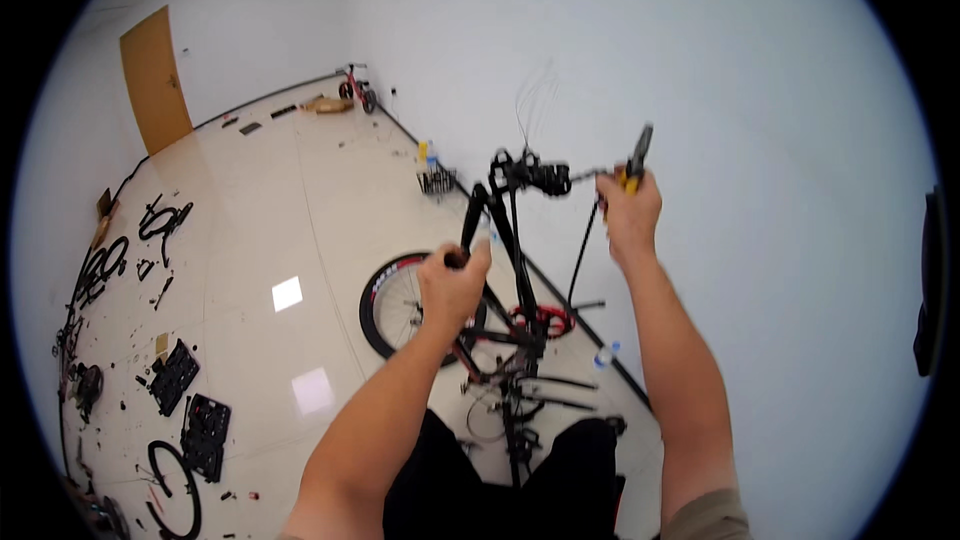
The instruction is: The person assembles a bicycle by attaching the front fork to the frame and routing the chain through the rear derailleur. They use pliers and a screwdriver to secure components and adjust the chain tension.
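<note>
In front of me a black bicycle frame (522, 270) is held up, with a black clamp-like part (530, 175) at its top. My left hand (452, 288) is closed around a dark, round-ended part beside the frame; I cannot make out whether it belongs to the frame. Raised at the right, my right hand (632, 215) is closed on pliers (640, 155) with yellow and dark handles, their grey end upward. A dark chain (584, 252) runs from that hand down toward the red chainring (545, 321); another dark strand reaches from the hand toward the clamp.
A wheel (372, 312) stands left of the frame. The white wall (780, 190) is close on the right. Open black tool cases (207, 438), tyres (178, 520) and loose parts lie on the floor at left. A black basket (436, 182) with bottles sits along the wall.
</note>
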A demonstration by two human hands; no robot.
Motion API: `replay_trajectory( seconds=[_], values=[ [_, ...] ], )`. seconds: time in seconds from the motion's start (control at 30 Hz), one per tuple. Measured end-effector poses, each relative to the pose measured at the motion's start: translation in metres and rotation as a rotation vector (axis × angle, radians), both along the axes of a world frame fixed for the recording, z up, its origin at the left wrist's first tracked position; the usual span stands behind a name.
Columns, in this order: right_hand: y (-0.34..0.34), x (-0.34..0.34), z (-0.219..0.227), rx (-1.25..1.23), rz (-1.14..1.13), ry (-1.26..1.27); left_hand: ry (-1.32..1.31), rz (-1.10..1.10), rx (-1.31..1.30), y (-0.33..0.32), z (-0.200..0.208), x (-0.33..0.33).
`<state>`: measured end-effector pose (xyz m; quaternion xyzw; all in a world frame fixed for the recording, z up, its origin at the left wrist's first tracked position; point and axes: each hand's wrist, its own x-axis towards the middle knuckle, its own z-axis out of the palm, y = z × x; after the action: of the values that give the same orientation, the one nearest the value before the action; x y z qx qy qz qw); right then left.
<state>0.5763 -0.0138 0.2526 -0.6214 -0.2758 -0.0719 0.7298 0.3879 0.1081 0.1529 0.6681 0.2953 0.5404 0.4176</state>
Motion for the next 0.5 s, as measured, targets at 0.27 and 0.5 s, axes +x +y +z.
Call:
replay_trajectory(
  seconds=[0.27,0.5],
  values=[
    [-0.013,-0.001,-0.027,-0.235,-0.038,-0.023,-0.006,-0.053,-0.098,-0.002,-0.003,-0.006],
    [-0.022,0.022,-0.100,-0.387,-0.137,-0.179,-0.060,-0.059,-0.077,0.001,-0.009,-0.002]
  ],
)
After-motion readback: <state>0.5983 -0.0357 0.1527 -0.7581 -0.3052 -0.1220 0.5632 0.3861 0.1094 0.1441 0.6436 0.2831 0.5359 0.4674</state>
